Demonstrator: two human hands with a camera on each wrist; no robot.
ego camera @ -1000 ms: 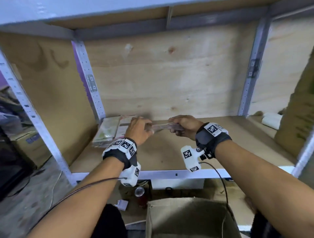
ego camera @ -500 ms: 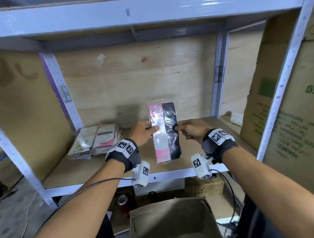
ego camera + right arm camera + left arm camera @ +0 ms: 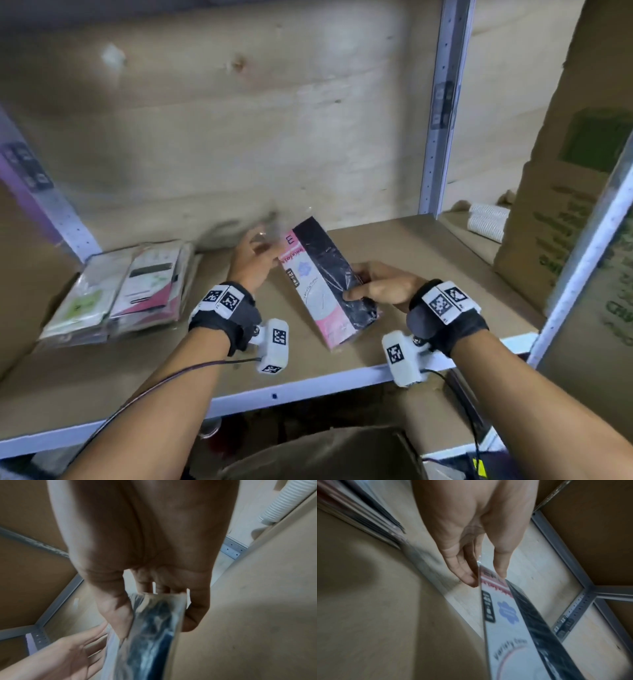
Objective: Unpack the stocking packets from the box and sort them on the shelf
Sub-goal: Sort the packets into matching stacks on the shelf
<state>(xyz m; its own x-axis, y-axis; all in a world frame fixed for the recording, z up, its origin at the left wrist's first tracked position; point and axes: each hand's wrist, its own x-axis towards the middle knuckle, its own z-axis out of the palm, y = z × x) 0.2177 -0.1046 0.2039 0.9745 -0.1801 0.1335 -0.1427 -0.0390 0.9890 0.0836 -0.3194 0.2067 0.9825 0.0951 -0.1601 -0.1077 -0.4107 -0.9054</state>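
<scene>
A stocking packet [image 3: 322, 291] with a pink-and-white card and black stockings hangs tilted just above the shelf board [image 3: 102, 383]. My right hand [image 3: 371, 291] grips its lower right edge, thumb on the front and fingers curled behind, as the right wrist view shows on the packet [image 3: 150, 635]. My left hand [image 3: 260, 253] is at the top left corner, blurred. In the left wrist view its thumb and straight fingers [image 3: 467, 574] lie either side of the packet [image 3: 505, 622]. A stack of packets [image 3: 120, 291] lies at the shelf's left. The open cardboard box [image 3: 325, 455] stands below.
A printed cardboard carton [image 3: 565, 205] fills the right side behind a metal upright [image 3: 582, 260]. White ribbed rolls [image 3: 486, 222] lie in the neighbouring bay, past a rear post [image 3: 442, 102]. Plywood backs the shelf. Bare board shows between the stack and the carton.
The packet went from flat to upright, and now leans tilted down towards the shelf. My right hand slid to its lower right edge. My left hand shifted to the top corner with straighter fingers.
</scene>
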